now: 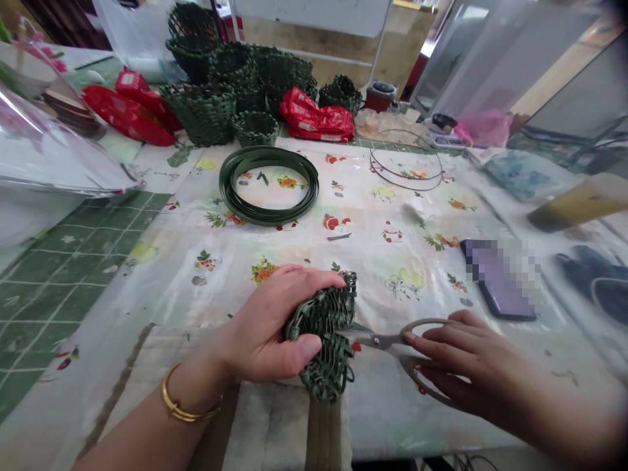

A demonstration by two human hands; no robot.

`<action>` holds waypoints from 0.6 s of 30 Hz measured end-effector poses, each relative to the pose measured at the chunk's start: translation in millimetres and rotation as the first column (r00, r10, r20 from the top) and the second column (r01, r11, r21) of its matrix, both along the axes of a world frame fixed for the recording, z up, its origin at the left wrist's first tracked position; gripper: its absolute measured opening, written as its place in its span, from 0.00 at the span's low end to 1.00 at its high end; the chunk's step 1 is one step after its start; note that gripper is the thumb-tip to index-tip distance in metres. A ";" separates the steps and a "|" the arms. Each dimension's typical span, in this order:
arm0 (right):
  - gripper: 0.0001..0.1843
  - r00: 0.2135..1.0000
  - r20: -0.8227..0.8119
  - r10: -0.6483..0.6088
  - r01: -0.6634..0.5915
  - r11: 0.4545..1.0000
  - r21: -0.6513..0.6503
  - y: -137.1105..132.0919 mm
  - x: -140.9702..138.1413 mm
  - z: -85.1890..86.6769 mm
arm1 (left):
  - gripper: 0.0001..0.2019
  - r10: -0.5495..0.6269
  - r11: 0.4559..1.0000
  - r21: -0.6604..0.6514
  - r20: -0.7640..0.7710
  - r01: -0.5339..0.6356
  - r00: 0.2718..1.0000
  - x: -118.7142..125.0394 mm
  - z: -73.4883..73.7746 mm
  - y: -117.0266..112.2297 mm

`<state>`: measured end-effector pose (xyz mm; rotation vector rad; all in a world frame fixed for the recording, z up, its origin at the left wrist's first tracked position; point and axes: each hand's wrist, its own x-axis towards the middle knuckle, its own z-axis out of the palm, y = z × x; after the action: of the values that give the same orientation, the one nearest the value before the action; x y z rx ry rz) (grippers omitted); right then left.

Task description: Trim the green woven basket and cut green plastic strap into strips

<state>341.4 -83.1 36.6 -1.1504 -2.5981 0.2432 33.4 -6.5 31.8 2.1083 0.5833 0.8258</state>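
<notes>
My left hand (279,320) is closed around a small dark green woven basket (326,340), thumb on the near side and fingers over the far rim. The basket is tipped on its side above the near part of the table. My right hand (456,360) grips a pair of scissors (380,340), with fingers in the large handle loops. The scissor blades are spread and point left, their tips at the weave of the basket. A loose strip end curls from the basket's lower right side.
A coil of green strip (230,186) lies beyond my hands. Several woven baskets (201,114) and red packets (316,118) line the back. A phone (500,281) rests at right, a thin wire ring (407,186) farther back. A striped cloth (275,425) lies below my left hand.
</notes>
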 end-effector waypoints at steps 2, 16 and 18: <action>0.19 0.997 -0.078 -0.022 0.020 0.999 -0.028 -10.3 3.6 -24.4 | 0.26 0.003 1.000 -0.012 0.008 -0.003 1.000 -0.7 -0.1 -0.1; 0.17 0.475 -0.507 -0.719 0.452 0.694 -0.561 -48.8 -0.2 -47.0 | 0.30 -0.098 0.990 -0.092 0.092 0.106 0.991 -8.8 -4.1 -0.2; 0.20 0.320 -0.351 -0.880 0.343 0.453 -0.823 -42.9 -8.7 -42.0 | 0.31 -0.081 0.980 -0.173 0.125 0.102 0.989 -9.8 -5.1 -1.1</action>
<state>332.7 -126.1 -5.3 -1.7292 -1.0706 1.1745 23.6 -7.6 26.6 1.8950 0.4762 0.8088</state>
